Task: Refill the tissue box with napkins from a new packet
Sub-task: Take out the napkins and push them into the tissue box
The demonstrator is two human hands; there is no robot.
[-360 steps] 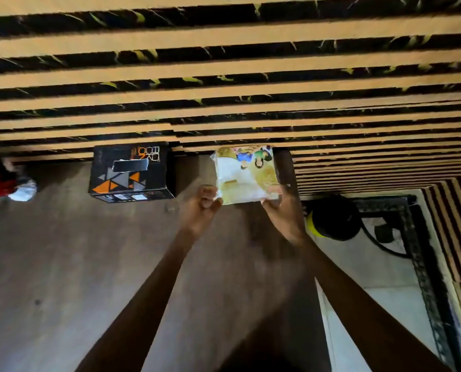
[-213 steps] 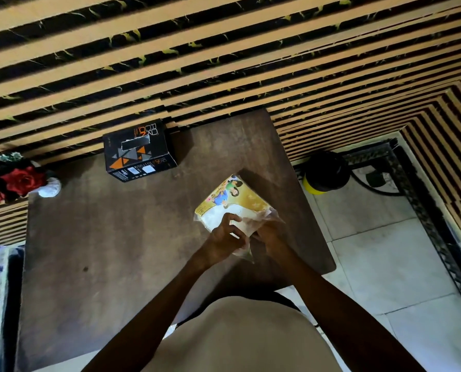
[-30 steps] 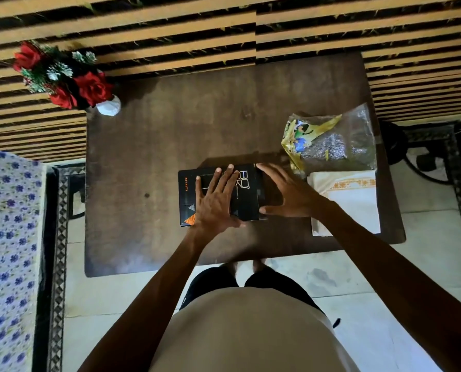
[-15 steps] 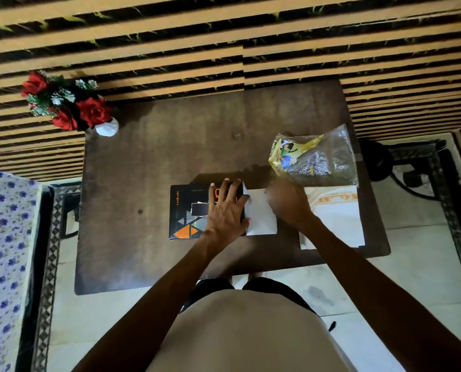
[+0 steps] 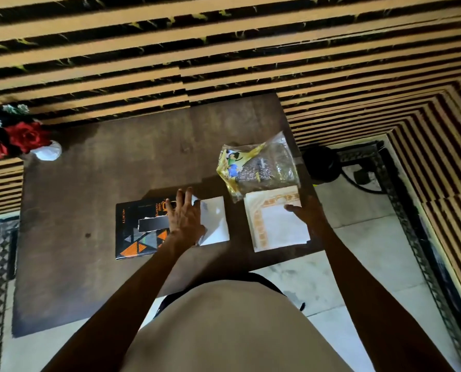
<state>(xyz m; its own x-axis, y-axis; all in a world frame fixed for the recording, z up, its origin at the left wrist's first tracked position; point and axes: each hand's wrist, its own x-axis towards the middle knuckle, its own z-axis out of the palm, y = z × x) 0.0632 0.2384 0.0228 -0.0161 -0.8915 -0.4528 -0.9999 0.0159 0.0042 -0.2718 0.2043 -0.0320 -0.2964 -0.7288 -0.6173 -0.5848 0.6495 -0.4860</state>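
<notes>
The black tissue box with orange triangles lies flat on the brown table, near its front edge. Its white end flap stands open toward the right. My left hand lies flat on the box's right end with its fingers spread, gripping nothing. A stack of white napkins with an orange border sits on the table's front right corner. My right hand touches the stack's far right edge, thumb spread over the top. The emptied yellow and clear packet lies crumpled just behind the napkins.
Red artificial flowers in a small white vase stand at the table's back left corner. A striped slatted wall runs behind the table. A black round object with a cable sits on the tiled floor to the right.
The box's end flap came open between one second and half a second ago. My right hand then moved right from the flap onto the napkin stack. My left hand stays on the box.
</notes>
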